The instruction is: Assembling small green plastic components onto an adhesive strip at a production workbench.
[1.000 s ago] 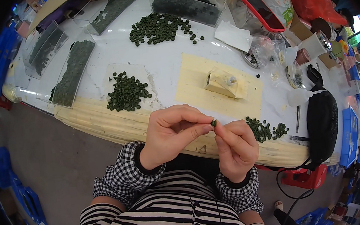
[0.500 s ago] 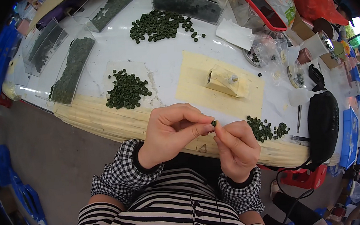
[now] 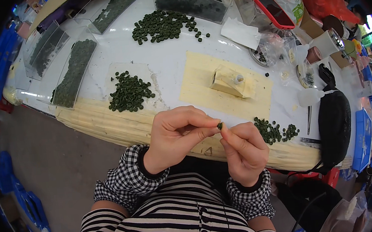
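Note:
Both my hands meet over the table's near edge. Between thumb and forefinger my left hand (image 3: pixel 174 132) pinches a small dark green round piece (image 3: pixel 220 125), and the fingertips of my right hand (image 3: pixel 246 148) close on its other side. Fingers cover most of the piece, so its exact kind is hidden. Left of my hands lies a pile of similar green pieces (image 3: pixel 130 91) on a clear sheet. A smaller group of green pieces (image 3: pixel 268 132) lies just right of my right hand. Ahead, a taped block with a small white nozzle (image 3: pixel 238 80) stands on a yellow paper sheet (image 3: pixel 195 77).
Clear bins (image 3: pixel 191 8) of green pieces stand along the back and left, with a loose heap (image 3: pixel 159 27) in front. At right are a red-cased phone (image 3: pixel 267 5), plastic bags, tweezers (image 3: pixel 309 119) and a black pouch (image 3: pixel 334 128). Yellow tape (image 3: pixel 106 126) pads the near edge.
My hands keep their pinch on the small piece with hardly any movement. The view has shifted slightly. At lower right, a dark shape and a pale plastic bag have come into sight beside the table.

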The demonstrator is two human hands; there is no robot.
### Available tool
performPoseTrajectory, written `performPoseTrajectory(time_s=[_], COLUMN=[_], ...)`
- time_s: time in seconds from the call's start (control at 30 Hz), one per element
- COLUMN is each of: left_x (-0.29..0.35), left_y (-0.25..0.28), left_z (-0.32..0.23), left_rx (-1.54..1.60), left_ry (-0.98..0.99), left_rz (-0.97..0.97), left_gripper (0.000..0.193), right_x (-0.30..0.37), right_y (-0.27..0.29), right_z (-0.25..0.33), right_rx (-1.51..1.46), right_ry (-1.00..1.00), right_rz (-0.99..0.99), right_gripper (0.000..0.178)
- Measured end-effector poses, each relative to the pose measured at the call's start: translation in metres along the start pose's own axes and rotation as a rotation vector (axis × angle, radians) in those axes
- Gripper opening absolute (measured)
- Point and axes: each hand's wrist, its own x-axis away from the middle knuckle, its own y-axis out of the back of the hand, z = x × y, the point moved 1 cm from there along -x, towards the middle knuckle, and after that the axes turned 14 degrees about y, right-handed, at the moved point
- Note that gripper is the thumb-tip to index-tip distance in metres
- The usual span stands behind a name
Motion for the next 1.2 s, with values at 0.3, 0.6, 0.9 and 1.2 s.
performPoseTrajectory(time_s=[0.3, 0.6, 0.9, 1.2], left_x=[-0.002, -0.004, 0.009, 0.033], left_y=[-0.006, 0.019, 0.037, 0.063], left_z=[-0.006, -0.018, -0.033, -0.043], left_rx=[-0.087, -1.013, -1.029, -1.103], left_ry=[0.024, -0.211, -0.276, -0.226], left_rz=[-0.086, -0.271, -0.459, -0.632], left_gripper=[0.012, 0.017, 0.014, 0.013], right_x=[0.0, 0.002, 0.002, 0.008], right_y=[0.001, 0.041, 0.042, 0.038], right_z=[0.0, -0.004, 0.002, 0.01], right_rx=[0.108, 0.669, 0.533, 0.554], right_ry=[-0.045, -0.14, -0.152, -0.118], right_rz=[-0.075, 0.092, 0.095, 0.266], right_gripper=[0.03, 0.016, 0.015, 0.017])
